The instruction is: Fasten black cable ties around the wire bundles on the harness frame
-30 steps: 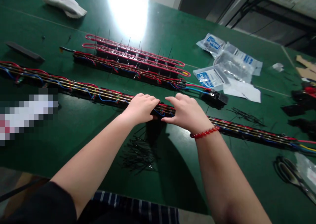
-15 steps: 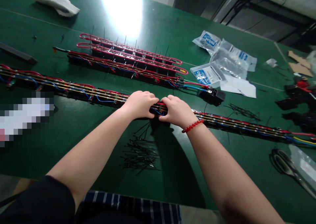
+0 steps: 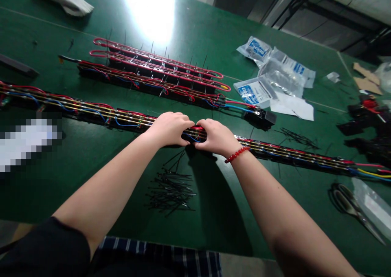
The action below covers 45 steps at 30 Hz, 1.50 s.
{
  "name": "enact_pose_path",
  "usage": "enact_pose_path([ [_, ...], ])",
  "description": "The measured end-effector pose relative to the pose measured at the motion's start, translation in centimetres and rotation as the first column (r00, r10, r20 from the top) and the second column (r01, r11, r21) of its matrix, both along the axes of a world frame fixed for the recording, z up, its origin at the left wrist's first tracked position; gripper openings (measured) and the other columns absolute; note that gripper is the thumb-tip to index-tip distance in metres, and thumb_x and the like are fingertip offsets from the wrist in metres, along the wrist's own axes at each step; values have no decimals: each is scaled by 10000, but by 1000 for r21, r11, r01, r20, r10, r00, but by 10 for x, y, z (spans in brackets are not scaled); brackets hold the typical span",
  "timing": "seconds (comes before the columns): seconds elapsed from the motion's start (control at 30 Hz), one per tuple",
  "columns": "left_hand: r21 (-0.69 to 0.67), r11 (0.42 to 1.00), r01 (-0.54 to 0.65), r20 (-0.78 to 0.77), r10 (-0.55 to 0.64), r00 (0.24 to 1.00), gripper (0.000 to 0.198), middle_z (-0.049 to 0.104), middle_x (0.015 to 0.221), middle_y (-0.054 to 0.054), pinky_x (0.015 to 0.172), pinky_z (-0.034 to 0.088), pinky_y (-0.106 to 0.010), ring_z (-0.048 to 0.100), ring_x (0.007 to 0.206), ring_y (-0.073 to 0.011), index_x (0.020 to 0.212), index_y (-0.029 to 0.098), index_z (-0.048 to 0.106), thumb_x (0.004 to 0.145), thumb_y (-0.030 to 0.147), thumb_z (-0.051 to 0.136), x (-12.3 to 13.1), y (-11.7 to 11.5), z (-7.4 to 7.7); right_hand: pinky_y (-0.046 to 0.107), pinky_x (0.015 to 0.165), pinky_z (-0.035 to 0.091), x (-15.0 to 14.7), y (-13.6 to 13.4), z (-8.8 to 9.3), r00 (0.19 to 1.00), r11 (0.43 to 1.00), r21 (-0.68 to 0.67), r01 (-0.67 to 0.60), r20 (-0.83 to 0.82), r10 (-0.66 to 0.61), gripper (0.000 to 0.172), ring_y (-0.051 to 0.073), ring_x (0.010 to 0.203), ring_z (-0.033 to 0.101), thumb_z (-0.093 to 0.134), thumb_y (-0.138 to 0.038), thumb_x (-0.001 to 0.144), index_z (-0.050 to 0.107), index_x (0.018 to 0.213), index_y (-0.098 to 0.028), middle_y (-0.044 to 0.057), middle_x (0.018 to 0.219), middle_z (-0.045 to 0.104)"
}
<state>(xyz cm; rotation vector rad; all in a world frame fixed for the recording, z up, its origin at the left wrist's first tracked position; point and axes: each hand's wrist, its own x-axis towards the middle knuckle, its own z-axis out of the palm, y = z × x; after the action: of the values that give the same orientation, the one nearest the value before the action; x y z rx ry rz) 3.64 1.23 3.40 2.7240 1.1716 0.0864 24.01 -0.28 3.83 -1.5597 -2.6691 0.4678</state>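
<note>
Left hand (image 3: 169, 129) and right hand (image 3: 215, 137), now drawn closer together, gripped the wired black strip (image 3: 131, 121) tightly, side by side.

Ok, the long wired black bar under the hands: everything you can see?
The long black bar lies flat on the green table, its left end out of view. Red and blue wires run along it beside thin brass-coloured rods. The left hand and right hand clasp it side by side. Coloured wire ends trail off right.
</note>
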Motion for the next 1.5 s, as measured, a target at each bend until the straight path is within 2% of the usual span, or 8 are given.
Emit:
enact_pose_path([
  [0.17, -15, 1000, 2, -7, -2, 1000, 441, 703, 1127, -61, 854, 478, -336, 644, 1046, -252, 1124, 213, 661, 753, 451, 686, 0, -1, 0, 358, 868, 485, 2, 4, -2, 994, 998, -47, -45, -106, 40, 494, 252, 1024, 611, 709, -416, 729, 587, 1162, -210, 74, 1128, 660],
  [0.3, -21, 1000, 1, -9, -1, 1000, 441, 692, 1140, -63, 870, 462, -335, 626, 1079, -255, 1135, 209, 652, 768, 452, 667, -1, -2, 1, 358, 853, 485, 3, 4, -2, 993, 1000, -14, -23, -113, 22, 468, 255, 996, 613, 726, -377, 718, 616, 1136, -198, 80, 1079, 663],
  [0.43, -43, 999, -26, 0, 26, 1000, 430, 682, 1153, -61, 892, 447, -336, 603, 1113, -261, 1121, 213, 654, 757, 442, 678, -1, -3, 0, 352, 789, 479, -4, 4, 8, 999, 999, 42, -15, 34, 13, 467, 261, 952, 601, 748, -398, 705, 658, 1115, -195, 90, 1030, 650],
  [0.6, -78, 995, -65, 14, 67, 998, 465, 672, 1166, -61, 931, 435, -357, 585, 1130, -272, 1135, 225, 661, 740, 470, 696, -1, -2, -3, 349, 735, 463, -22, 8, 24, 967, 993, 74, -93, 245, 73, 400, 253, 901, 577, 761, -434, 699, 716, 997, -171, 102, 964, 647],
  [0.8, -93, 994, -64, 27, 67, 997, 501, 663, 1179, -57, 934, 437, -378, 584, 1121, -283, 1163, 243, 662, 735, 502, 692, 0, -2, -4, 354, 721, 462, -31, 16, 25, 959, 987, 70, -144, 255, 122, 451, 248, 880, 575, 796, -482, 665, 744, 975, -158, 107, 932, 660],
  [0.97, -87, 994, -71, 22, 73, 997, 506, 666, 1145, -61, 929, 438, -381, 582, 1116, -287, 1165, 229, 664, 739, 502, 680, 0, -2, -4, 336, 698, 447, -26, 16, 26, 949, 990, 22, -137, 289, 125, 393, 224, 838, 578, 767, -458, 700, 741, 956, -161, 92, 915, 655],
  [1.33, -86, 993, -85, -8, 85, 996, 496, 672, 1133, -45, 925, 438, -365, 584, 1118, -275, 1175, 245, 654, 739, 479, 676, 0, -2, -3, 303, 716, 411, -4, 13, 14, 988, 992, -5, -126, 93, 126, 417, 208, 861, 565, 729, -429, 764, 715, 1106, -191, 73, 956, 652],
  [1.5, -83, 993, -87, -3, 87, 996, 501, 671, 1147, -44, 925, 438, -371, 586, 1123, -277, 1192, 248, 649, 747, 476, 674, 1, -3, -2, 308, 737, 414, -2, 13, 11, 990, 992, -6, -124, 66, 124, 453, 211, 874, 571, 736, -414, 768, 697, 1159, -189, 79, 979, 656],
])
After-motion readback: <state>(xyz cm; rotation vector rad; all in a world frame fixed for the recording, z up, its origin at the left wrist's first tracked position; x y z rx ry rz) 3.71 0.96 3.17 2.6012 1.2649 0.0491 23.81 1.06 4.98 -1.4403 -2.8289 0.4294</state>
